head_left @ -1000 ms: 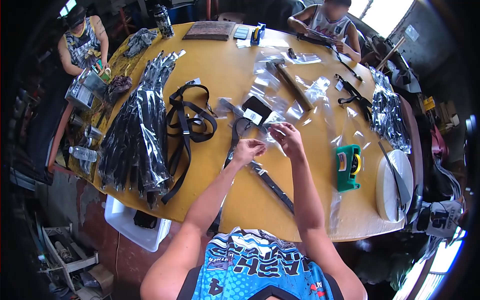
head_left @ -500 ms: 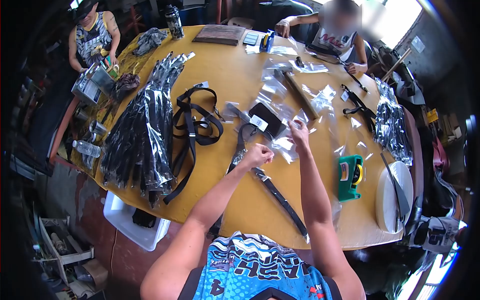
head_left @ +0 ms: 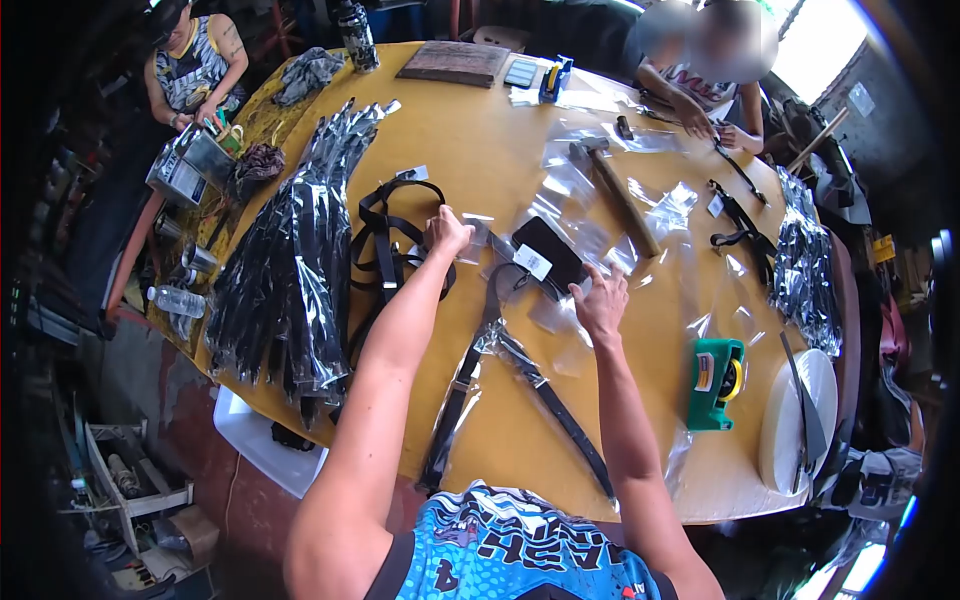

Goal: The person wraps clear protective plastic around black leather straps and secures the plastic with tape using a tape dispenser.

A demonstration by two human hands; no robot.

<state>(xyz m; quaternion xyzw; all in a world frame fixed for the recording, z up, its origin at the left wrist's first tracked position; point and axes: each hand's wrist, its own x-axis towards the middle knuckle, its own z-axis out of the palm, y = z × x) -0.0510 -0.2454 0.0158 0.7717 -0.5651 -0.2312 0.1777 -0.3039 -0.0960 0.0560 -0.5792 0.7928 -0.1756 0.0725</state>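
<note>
My left hand (head_left: 449, 234) is closed beside the loose black straps (head_left: 386, 264), near the left end of a clear plastic bag; what its fingers hold, if anything, is hidden. With fingers spread, my right hand (head_left: 601, 302) rests on or just above clear plastic film (head_left: 562, 318). It is close to a flat black rectangular item (head_left: 552, 245) with a white tag (head_left: 532, 263) beside it. Below the tag, a black strap in clear wrapping (head_left: 560, 415) splits into two legs toward the table's near edge.
A heap of plastic-wrapped black straps (head_left: 290, 270) lies left, another (head_left: 803, 265) right. A hammer (head_left: 625, 203), a green tape dispenser (head_left: 712, 385) and a round white disc (head_left: 797, 425) are on the right side. Two people are at the far side. A water bottle (head_left: 175, 300) lies left.
My left hand has moved up and left from the wrapped strap to the loose straps. My right hand has come down slightly, fingers spreading. The far-right person's hands have drawn together.
</note>
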